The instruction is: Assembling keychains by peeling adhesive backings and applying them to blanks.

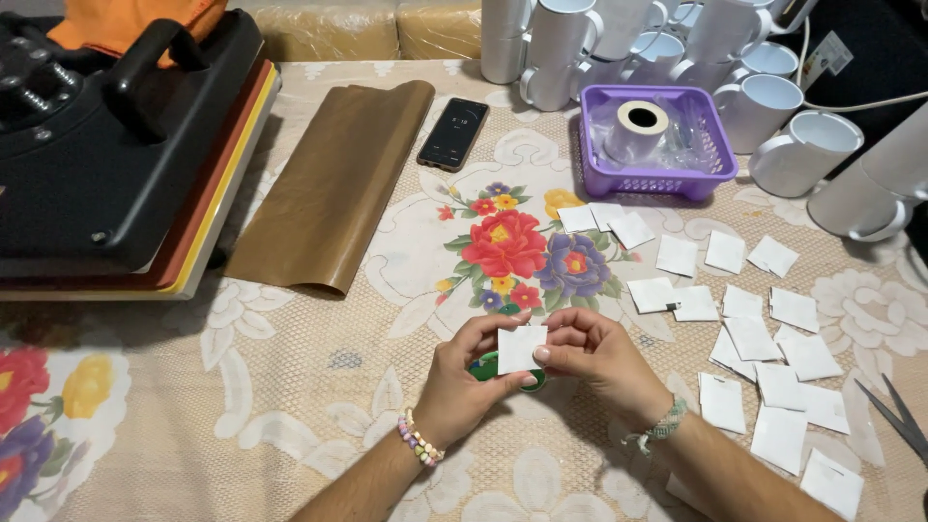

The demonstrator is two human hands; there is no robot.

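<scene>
Both my hands meet over the near middle of the table and hold one small white paper square (520, 348) between their fingertips. My left hand (466, 379) pinches its left edge and lower corner. My right hand (592, 356) pinches its right edge. Under the hands lies a green round object (486, 367), mostly hidden. Several more white paper squares (764, 338) lie scattered on the floral tablecloth to the right of my hands.
A black heat press (106, 135) fills the far left. A brown sheet (333, 184) and a black phone (453, 132) lie beside it. A purple basket (657, 179) holds a tape roll (638, 126). White mugs (764, 87) crowd the back right. Scissors (901, 418) poke in at the right edge.
</scene>
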